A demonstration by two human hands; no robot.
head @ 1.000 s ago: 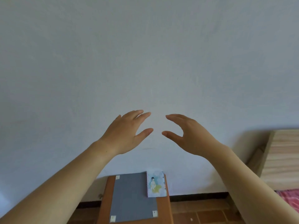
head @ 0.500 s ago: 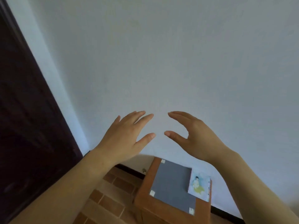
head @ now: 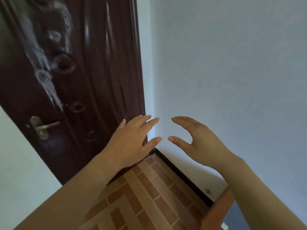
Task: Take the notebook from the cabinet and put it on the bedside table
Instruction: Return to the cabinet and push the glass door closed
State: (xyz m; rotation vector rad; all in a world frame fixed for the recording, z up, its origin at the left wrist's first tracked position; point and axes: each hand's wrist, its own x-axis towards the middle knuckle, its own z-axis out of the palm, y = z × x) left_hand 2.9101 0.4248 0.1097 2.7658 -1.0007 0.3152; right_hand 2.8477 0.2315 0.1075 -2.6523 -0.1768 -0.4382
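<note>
My left hand (head: 131,143) and my right hand (head: 201,141) are raised side by side in mid-air, fingers spread, holding nothing. Only a corner of the brown bedside table (head: 217,211) with its grey mat (head: 235,218) shows at the bottom right, partly behind my right forearm. The notebook is out of view. No cabinet is visible.
A dark brown door (head: 79,83) with a metal handle (head: 44,127) fills the left side. A pale wall (head: 232,72) with a black skirting board (head: 182,176) runs along the right. Brick-patterned floor tiles (head: 146,196) lie below.
The view has swung left: the door now fills the left side, and the bedside table has slid to the bottom right. The notebook on it has left the frame. Both hands keep their open pose.
</note>
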